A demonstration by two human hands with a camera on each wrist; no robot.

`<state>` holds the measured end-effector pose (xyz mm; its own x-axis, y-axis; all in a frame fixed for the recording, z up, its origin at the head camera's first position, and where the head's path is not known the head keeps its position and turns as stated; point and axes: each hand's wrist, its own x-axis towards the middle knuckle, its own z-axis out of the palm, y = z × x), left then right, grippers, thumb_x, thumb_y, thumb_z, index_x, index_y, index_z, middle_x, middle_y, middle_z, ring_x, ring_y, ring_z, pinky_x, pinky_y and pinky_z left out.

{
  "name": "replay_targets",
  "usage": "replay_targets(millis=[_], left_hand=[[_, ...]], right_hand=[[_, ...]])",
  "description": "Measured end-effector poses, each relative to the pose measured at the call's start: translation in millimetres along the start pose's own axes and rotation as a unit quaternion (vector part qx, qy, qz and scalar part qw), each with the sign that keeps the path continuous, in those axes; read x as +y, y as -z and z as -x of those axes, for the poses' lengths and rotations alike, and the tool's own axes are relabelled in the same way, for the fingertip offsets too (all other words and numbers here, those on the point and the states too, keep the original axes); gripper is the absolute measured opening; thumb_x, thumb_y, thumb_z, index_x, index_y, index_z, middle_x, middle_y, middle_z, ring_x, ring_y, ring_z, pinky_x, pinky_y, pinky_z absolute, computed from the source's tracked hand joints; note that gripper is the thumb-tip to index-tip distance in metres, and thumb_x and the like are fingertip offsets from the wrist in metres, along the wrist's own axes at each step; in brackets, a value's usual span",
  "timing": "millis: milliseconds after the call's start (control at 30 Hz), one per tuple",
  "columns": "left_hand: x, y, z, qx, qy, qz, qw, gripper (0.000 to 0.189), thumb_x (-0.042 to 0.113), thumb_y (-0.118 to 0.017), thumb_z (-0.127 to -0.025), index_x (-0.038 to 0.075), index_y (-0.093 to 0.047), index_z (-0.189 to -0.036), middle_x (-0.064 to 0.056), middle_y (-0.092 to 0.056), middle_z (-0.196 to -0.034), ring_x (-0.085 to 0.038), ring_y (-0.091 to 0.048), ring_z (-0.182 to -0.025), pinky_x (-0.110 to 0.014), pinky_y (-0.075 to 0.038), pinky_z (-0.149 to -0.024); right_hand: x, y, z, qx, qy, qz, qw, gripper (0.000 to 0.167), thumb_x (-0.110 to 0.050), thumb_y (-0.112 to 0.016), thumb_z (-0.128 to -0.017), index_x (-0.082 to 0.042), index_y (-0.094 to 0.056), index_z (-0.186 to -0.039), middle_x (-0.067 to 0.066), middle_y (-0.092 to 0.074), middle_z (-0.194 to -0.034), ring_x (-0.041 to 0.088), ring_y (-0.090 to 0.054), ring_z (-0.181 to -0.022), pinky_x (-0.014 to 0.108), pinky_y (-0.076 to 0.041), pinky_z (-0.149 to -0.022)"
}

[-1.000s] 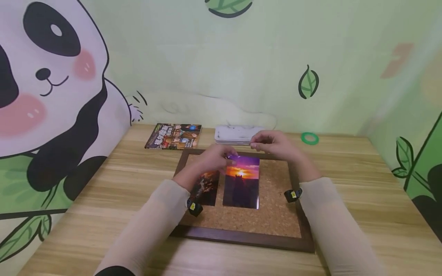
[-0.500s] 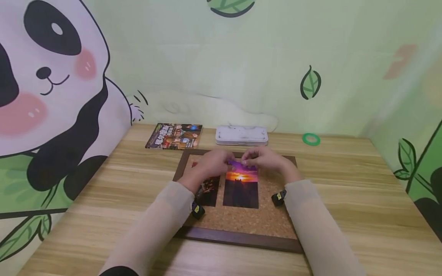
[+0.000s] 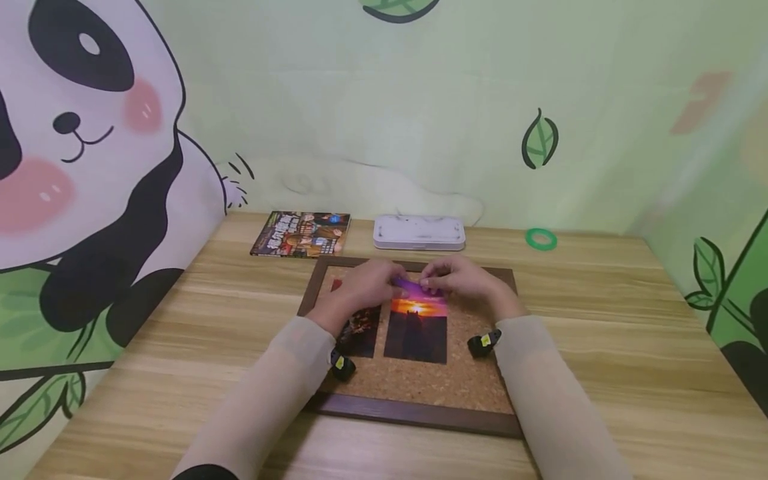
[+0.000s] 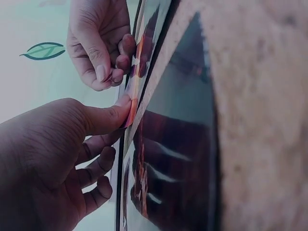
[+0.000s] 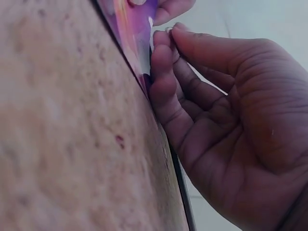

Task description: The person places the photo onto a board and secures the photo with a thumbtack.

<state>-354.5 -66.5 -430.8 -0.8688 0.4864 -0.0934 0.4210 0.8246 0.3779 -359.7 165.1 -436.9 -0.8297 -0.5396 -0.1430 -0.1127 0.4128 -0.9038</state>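
A sunset photo [image 3: 416, 337] lies upright on the cork of a brown-framed corkboard [image 3: 414, 385]. My left hand [image 3: 367, 287] pinches its upper left edge; in the left wrist view the thumb presses on the photo's glossy face, and that corner curls up a little. My right hand [image 3: 463, 277] is at the photo's top edge, thumb and forefinger together on a small pale thing [image 5: 168, 30] too tiny to make out. The other right fingers are bent against the photo's edge. A second, darker photo [image 3: 364, 337] lies to the left, partly hidden under my left hand and wrist.
Behind the board are a comic-style book [image 3: 303, 235] at the left, a white tin case [image 3: 419, 233] in the middle and a green tape roll [image 3: 541, 239] at the right. The wall [image 3: 324, 100] with its panda picture rises at the table's back edge.
My right hand has come from beside the white case down and left to the photo's top edge, where it stays. My left hand keeps its pinch on the photo.
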Motion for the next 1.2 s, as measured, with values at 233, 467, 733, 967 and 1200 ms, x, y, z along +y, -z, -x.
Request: replay_targets(millis=[233,467,733,967,1200], left_hand=[[-1.9,-2.5,-0.7,-0.002,0.02,0.015,0.9997,0.026,0.035,-0.072,-0.094,0.021,-0.072,-0.115,0.002,-0.072,-0.109,-0.015,-0.064,-0.094,-0.04,-0.052,-0.09],[-6.1,-3.6,-1.1,-0.001,0.02,0.027,0.9994,0.024,0.038,-0.072,-0.094,0.022,-0.071,-0.112,0.005,-0.07,-0.096,-0.016,-0.061,-0.084,-0.037,-0.051,-0.081],[-7.5,-2.3,9.4,0.025,-0.012,-0.004,0.9996,0.032,0.035,-0.074,-0.093,0.02,-0.068,-0.12,0.003,-0.063,-0.11,-0.017,-0.057,-0.094,-0.037,-0.05,-0.086],[-7.2,-3.3,24.2,-0.027,-0.08,0.004,0.9964,0.064,0.044,-0.073,-0.091,0.016,-0.055,-0.146,-0.003,-0.048,-0.152,-0.025,-0.042,-0.141,-0.047,-0.034,-0.114],[-14.6,-9.6,25.4,-0.046,-0.084,0.058,0.9938,0.073,0.054,-0.07,-0.09,0.022,-0.048,-0.151,-0.006,-0.036,-0.16,-0.028,-0.033,-0.147,-0.051,-0.029,-0.116]], right_hand=[[5.9,-2.9,-2.3,0.007,0.021,0.027,0.9994,0.013,-0.013,-0.066,-0.098,-0.006,-0.074,-0.106,0.009,-0.068,-0.098,0.023,-0.059,-0.087,0.034,-0.051,-0.078],[5.9,-3.9,-2.8,0.004,0.021,0.01,0.9997,0.013,-0.009,-0.064,-0.098,-0.004,-0.074,-0.105,0.009,-0.068,-0.094,0.022,-0.059,-0.086,0.034,-0.05,-0.078],[6.3,-4.6,-4.4,0.002,0.026,0.05,0.9984,0.014,-0.013,-0.067,-0.097,-0.005,-0.073,-0.107,0.007,-0.07,-0.095,0.021,-0.059,-0.087,0.033,-0.05,-0.079],[6.4,-5.2,-6.9,-0.003,0.032,0.061,0.9976,0.016,-0.016,-0.067,-0.097,-0.006,-0.072,-0.109,0.005,-0.069,-0.097,0.018,-0.059,-0.089,0.032,-0.048,-0.081],[6.5,-5.3,-3.0,0.008,0.021,0.074,0.997,0.013,-0.016,-0.067,-0.097,-0.009,-0.073,-0.107,0.004,-0.069,-0.097,0.019,-0.059,-0.09,0.034,-0.048,-0.083]])
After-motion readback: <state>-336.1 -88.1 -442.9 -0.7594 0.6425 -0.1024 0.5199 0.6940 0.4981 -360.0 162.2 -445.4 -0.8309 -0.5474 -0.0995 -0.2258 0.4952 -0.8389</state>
